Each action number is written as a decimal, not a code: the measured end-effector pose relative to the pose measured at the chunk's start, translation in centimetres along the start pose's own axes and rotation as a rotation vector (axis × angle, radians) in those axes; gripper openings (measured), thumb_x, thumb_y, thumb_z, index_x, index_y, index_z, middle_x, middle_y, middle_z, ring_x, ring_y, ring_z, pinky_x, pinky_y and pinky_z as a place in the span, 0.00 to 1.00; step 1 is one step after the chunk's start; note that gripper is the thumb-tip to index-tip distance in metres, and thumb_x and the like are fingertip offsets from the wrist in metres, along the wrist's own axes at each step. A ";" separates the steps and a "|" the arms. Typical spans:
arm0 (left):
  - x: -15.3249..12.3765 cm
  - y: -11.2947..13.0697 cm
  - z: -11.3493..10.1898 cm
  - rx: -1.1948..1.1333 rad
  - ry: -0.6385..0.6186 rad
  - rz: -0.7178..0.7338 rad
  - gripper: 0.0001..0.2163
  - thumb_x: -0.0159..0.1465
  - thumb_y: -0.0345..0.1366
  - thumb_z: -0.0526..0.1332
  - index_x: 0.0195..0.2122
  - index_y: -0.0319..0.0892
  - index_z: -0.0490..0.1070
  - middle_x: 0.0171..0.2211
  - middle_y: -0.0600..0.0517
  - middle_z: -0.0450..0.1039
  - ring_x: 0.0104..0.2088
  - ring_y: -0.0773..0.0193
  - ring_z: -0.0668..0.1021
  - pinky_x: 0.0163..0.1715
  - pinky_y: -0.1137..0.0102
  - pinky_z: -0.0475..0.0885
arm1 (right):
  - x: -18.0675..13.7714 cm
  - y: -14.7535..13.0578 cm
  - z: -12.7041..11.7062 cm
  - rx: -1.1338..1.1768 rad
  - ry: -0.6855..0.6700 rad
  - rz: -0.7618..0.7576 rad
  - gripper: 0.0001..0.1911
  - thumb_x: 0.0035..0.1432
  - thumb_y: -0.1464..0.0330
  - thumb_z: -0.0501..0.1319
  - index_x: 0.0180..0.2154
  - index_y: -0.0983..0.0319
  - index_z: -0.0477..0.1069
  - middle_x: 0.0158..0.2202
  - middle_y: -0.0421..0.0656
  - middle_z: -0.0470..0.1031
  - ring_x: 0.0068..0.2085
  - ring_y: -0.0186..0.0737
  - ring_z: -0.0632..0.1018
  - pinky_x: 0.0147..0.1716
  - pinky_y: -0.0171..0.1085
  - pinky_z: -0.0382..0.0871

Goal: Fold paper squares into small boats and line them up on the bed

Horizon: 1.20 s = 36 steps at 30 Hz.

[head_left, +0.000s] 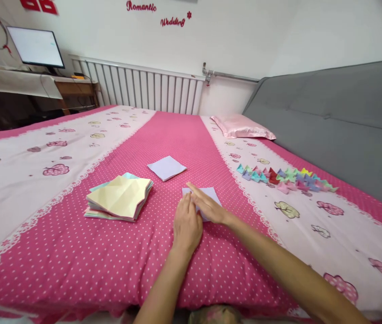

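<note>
A pale lilac sheet of origami paper (213, 194) lies on the bedspread under both hands, which partly hide it. My left hand (188, 222) is closed at the sheet's left edge, its fingers together and bent. Across the paper reaches my right hand (207, 206), fingers stretched out and lying flat, their tips touching or close beside the left fingertips. Farther off and to the left rests a lilac stack of square paper (167, 168). Left of my hands sits a thicker pile of creased sheets (119, 196), pale yellow on top with blue and pink beneath.
Several small folded paper shapes (287, 180) in many colours stand in rows on the right. Behind them are a pink pillow (243, 126) and a grey headboard (329, 103). A radiator (140, 85) runs along the far wall; a monitor (37, 47) stands on a desk at far left.
</note>
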<state>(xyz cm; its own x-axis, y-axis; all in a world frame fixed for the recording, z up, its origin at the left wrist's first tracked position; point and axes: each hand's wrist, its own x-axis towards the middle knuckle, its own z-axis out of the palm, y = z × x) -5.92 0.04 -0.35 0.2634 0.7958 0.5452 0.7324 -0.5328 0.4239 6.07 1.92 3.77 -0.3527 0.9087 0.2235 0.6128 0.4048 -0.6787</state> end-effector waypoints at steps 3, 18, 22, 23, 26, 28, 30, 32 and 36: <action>-0.2 -0.2 1.0 0.181 -0.236 0.040 0.23 0.59 0.29 0.48 0.56 0.25 0.57 0.57 0.33 0.57 0.59 0.49 0.58 0.57 0.55 0.52 | 1.1 1.8 2.3 -0.061 -0.137 0.040 0.34 0.62 0.54 0.34 0.61 0.70 0.42 0.64 0.51 0.43 0.63 0.38 0.47 0.61 0.41 0.41; -0.2 -0.2 1.4 0.313 -0.381 -0.051 0.27 0.63 0.42 0.43 0.58 0.28 0.54 0.60 0.39 0.52 0.61 0.54 0.54 0.59 0.58 0.49 | -0.8 9.6 -0.1 -0.622 -0.024 0.311 0.33 0.61 0.54 0.36 0.62 0.65 0.41 0.64 0.45 0.41 0.64 0.44 0.43 0.60 0.47 0.35; 0.0 -0.3 0.9 0.283 -0.401 -0.067 0.27 0.63 0.43 0.44 0.58 0.28 0.54 0.60 0.38 0.51 0.61 0.53 0.54 0.59 0.57 0.50 | -0.6 10.5 -0.4 -0.616 0.066 0.402 0.30 0.62 0.60 0.38 0.62 0.68 0.43 0.64 0.47 0.43 0.63 0.45 0.46 0.60 0.46 0.39; 0.3 -0.3 0.5 0.262 -0.401 -0.068 0.26 0.64 0.43 0.44 0.58 0.28 0.54 0.60 0.38 0.51 0.60 0.53 0.54 0.58 0.57 0.51 | -0.6 10.6 -0.5 -0.599 0.076 0.404 0.30 0.62 0.61 0.38 0.61 0.69 0.43 0.64 0.48 0.44 0.63 0.45 0.47 0.60 0.45 0.41; 1.9 0.7 -0.6 0.191 -0.369 -0.039 0.25 0.65 0.42 0.42 0.58 0.30 0.53 0.61 0.39 0.50 0.61 0.56 0.54 0.58 0.59 0.53 | -0.6 11.1 -0.9 -0.542 0.091 0.371 0.29 0.61 0.63 0.39 0.61 0.69 0.44 0.63 0.49 0.46 0.63 0.43 0.49 0.59 0.45 0.43; 3.5 1.7 -0.7 0.192 -0.334 0.003 0.24 0.65 0.41 0.42 0.58 0.32 0.54 0.61 0.40 0.50 0.62 0.55 0.50 0.59 0.56 0.48 | -0.7 11.4 -1.1 -0.507 0.100 0.335 0.29 0.61 0.64 0.41 0.61 0.69 0.45 0.63 0.50 0.48 0.63 0.43 0.50 0.59 0.46 0.44; 4.9 2.7 0.1 0.175 -0.383 0.080 0.23 0.65 0.38 0.42 0.58 0.33 0.54 0.61 0.41 0.50 0.62 0.57 0.51 0.59 0.58 0.48 | -0.8 11.6 -1.3 -0.475 0.111 0.307 0.29 0.61 0.64 0.42 0.60 0.70 0.46 0.62 0.51 0.49 0.62 0.44 0.51 0.59 0.46 0.43; 5.8 3.1 1.7 0.171 -0.482 0.134 0.23 0.65 0.37 0.42 0.59 0.31 0.53 0.61 0.40 0.49 0.61 0.57 0.51 0.59 0.60 0.50 | -0.8 11.5 -1.5 -0.449 0.116 0.293 0.29 0.60 0.64 0.42 0.60 0.70 0.47 0.62 0.52 0.50 0.62 0.46 0.51 0.59 0.46 0.43; 5.5 1.9 5.1 0.279 -0.530 0.075 0.25 0.64 0.42 0.44 0.59 0.32 0.53 0.60 0.40 0.50 0.61 0.54 0.53 0.59 0.57 0.49 | -0.8 11.2 -1.5 -0.432 0.113 0.311 0.29 0.60 0.64 0.42 0.60 0.70 0.47 0.62 0.52 0.49 0.62 0.47 0.50 0.59 0.47 0.43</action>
<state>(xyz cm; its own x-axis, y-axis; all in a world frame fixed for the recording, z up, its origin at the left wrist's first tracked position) 0.09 4.84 -0.23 0.5449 0.8324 0.1014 0.8181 -0.5542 0.1534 14.28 5.91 -2.96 -0.0446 0.9880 0.1478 0.9195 0.0984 -0.3806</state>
